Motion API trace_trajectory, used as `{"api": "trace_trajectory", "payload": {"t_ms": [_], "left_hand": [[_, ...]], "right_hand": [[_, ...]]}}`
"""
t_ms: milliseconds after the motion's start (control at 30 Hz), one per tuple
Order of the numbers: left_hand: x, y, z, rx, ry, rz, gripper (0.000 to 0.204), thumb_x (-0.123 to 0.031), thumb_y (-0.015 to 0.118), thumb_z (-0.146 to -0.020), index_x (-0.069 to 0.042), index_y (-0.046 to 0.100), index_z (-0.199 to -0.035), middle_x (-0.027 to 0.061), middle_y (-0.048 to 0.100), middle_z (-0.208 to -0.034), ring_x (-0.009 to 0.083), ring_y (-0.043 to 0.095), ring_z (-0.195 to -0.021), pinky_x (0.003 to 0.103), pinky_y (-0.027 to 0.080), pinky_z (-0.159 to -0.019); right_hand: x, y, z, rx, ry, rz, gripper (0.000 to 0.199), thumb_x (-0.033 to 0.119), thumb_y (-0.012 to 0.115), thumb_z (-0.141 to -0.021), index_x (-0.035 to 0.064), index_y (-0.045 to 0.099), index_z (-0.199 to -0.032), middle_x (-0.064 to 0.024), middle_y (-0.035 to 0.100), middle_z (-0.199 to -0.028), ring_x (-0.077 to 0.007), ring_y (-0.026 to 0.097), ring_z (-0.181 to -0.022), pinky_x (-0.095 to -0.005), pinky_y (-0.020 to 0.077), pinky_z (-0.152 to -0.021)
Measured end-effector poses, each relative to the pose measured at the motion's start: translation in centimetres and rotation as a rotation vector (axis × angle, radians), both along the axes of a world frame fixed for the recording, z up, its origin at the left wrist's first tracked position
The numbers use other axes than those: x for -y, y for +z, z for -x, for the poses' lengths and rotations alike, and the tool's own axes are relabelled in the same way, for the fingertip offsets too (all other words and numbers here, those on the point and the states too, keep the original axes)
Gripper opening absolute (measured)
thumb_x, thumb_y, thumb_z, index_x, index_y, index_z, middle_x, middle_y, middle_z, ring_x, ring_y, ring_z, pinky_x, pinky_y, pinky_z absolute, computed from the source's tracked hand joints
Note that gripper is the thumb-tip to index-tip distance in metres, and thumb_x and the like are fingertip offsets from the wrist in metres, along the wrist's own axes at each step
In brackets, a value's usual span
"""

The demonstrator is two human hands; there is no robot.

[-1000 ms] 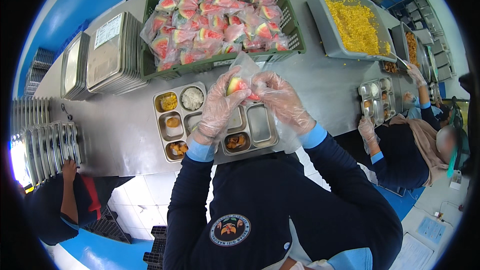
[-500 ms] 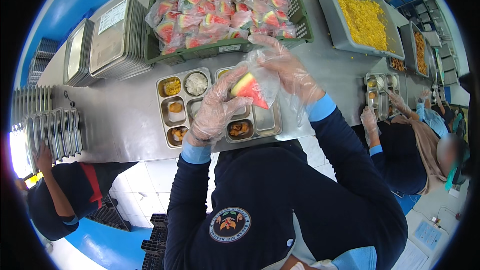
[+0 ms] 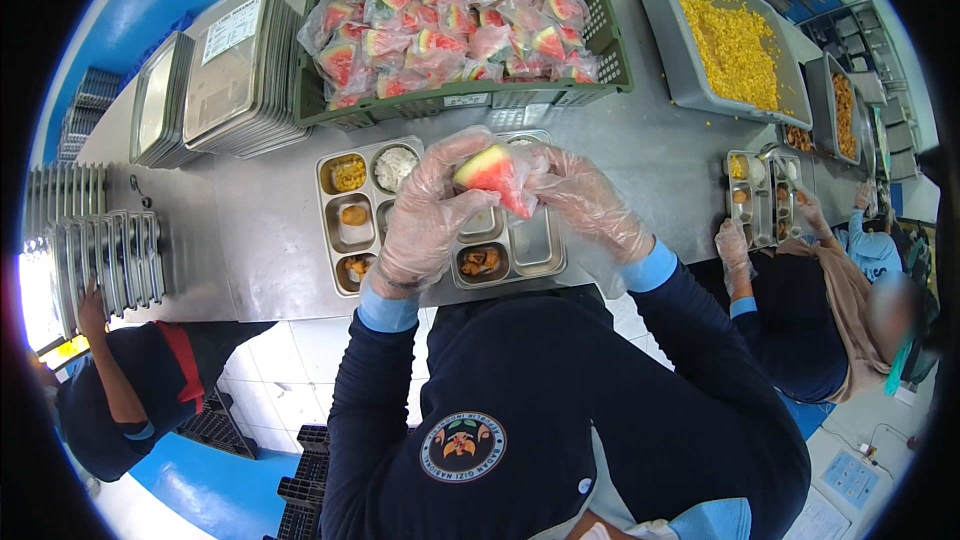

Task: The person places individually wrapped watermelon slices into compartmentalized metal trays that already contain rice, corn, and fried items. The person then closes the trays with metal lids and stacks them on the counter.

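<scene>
1. Watermelon slice (image 3: 492, 176), wrapped in a clear bag: centre of the frame, raised above the steel meal tray (image 3: 345, 240), red flesh and green rind showing.
2. Left hand (image 3: 425, 215), in a clear plastic glove: centre, fingers curled up around the left side of the slice, gripping it.
3. Right hand (image 3: 585, 202), gloved likewise: just right of centre, fingers closed on the bag at the right side of the slice. Both hands meet at the slice.
4. Steel meal tray: centre, on the steel counter (image 3: 260, 230), partly hidden under the hands. Left compartments hold yellow corn, white rice and brown pieces; a lower middle compartment holds a dark brown portion, and the lower right one looks bare, though the glove blurs it.
5. Green crate (image 3: 460, 100): top centre, heaped with bagged watermelon slices.
6. Grey tub (image 3: 680, 60): upper right, filled with yellow corn.
7. Stack of lidded steel trays (image 3: 235, 70): upper left, beside the crate.
8. Rows of steel trays standing on edge (image 3: 100, 250): left edge, with another person's hand (image 3: 92, 305) on them.
9. Second meal tray (image 3: 760, 195): right of the frame, with a seated person's gloved hand (image 3: 732, 245) just below it.
</scene>
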State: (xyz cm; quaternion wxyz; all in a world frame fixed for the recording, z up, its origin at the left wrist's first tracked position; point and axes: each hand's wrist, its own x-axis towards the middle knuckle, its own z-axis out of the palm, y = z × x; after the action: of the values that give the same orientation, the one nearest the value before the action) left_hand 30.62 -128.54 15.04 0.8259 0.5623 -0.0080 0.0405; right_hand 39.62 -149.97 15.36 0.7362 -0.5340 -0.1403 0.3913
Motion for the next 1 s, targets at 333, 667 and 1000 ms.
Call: {"api": "trace_trajectory", "payload": {"t_ms": [333, 667, 1000], "left_hand": [[0.5, -0.3, -0.8, -0.014, -0.007, 0.376, 0.060, 0.008, 0.065, -0.091, -0.006, 0.050, -0.148, 0.0134, 0.057, -0.144, 0.0284, 0.057, -0.132, 0.046, 0.050, -0.112], [1.1, -3.0, -1.4, -0.207, -0.114, -0.163, 0.053, 0.002, 0.068, -0.093, -0.002, 0.053, -0.144, 0.0093, 0.060, -0.136, 0.0175, 0.059, -0.124, 0.034, 0.048, -0.108], [7.7, -15.2, -4.2, -0.306, -0.407, -0.954, 0.047, -0.013, 0.076, -0.083, -0.011, 0.069, -0.129, 0.0212, 0.072, -0.114, 0.0349, 0.071, -0.105, 0.040, 0.056, -0.091]], "right_hand": [[-2.0, -0.8, 0.9, 0.108, -0.159, -0.120, 0.031, 0.024, 0.075, -0.097, 0.0050, 0.060, -0.116, -0.0030, 0.065, -0.106, -0.0123, 0.065, -0.093, -0.0335, 0.0563, -0.087], [0.6, -4.7, 2.8, -0.187, -0.117, -0.014, 0.046, 0.022, 0.071, -0.101, 0.0043, 0.048, -0.138, -0.0112, 0.066, -0.122, -0.0211, 0.071, -0.105, -0.0354, 0.0594, -0.087], [8.6, -13.3, 4.6, -0.062, -0.125, 0.921, 0.073, 0.035, 0.068, -0.095, -0.0041, 0.045, -0.152, -0.0113, 0.069, -0.084, -0.0146, 0.062, -0.063, -0.0271, 0.0511, -0.063]]}}
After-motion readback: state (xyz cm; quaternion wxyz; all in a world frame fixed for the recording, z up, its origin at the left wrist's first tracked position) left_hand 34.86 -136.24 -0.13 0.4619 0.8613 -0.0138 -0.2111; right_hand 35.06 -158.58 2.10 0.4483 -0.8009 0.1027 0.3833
